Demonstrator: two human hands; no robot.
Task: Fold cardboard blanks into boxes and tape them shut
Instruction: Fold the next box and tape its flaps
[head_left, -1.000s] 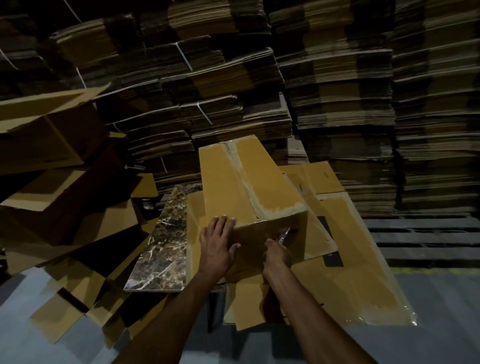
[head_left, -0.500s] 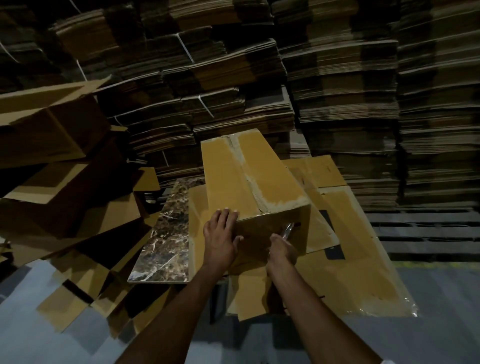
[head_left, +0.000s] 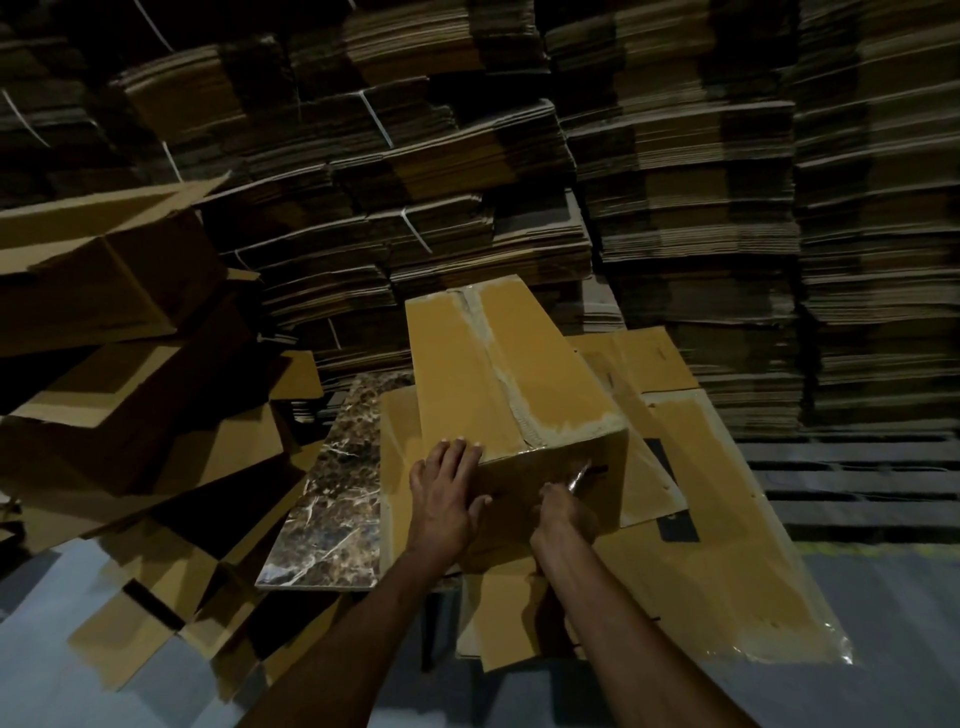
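Two hands at one taped box (head_left: 498, 374): left hand (head_left: 447, 493) flat, right hand (head_left: 563, 512) gripping one shiny tool (head_left: 579, 475)

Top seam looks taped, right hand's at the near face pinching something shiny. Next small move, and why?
Probably press the tape end down onto the near face. The tape runs along the top seam of the box to its near edge. The right hand pinches a shiny piece just below that edge (tape tail or blade, unclear). The left hand lies flat on the top, bracing.
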